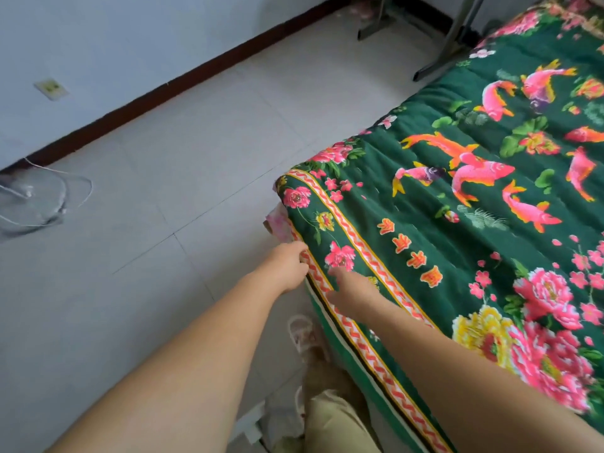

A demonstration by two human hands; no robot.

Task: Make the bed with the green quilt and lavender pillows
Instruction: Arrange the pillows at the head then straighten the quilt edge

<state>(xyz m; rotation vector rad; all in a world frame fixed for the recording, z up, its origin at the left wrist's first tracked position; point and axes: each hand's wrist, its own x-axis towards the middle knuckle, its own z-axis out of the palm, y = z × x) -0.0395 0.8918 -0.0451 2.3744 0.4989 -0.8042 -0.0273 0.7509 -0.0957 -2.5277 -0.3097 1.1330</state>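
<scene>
The green quilt (457,204), printed with pink fish and flowers and edged with a red and white braid, lies spread over the bed on the right. My left hand (289,266) grips the quilt's braided edge at the bed's side, fingers curled round it. My right hand (351,289) lies on top of the quilt just inside the edge, fingers flat on the cloth. No lavender pillows are in view.
Pale tiled floor (196,158) stretches left of the bed to a wall with a dark skirting board. A fan base with a white cord (32,197) sits at far left. Metal legs (451,37) stand beyond the bed. My sandalled foot (307,338) stands beside the bed.
</scene>
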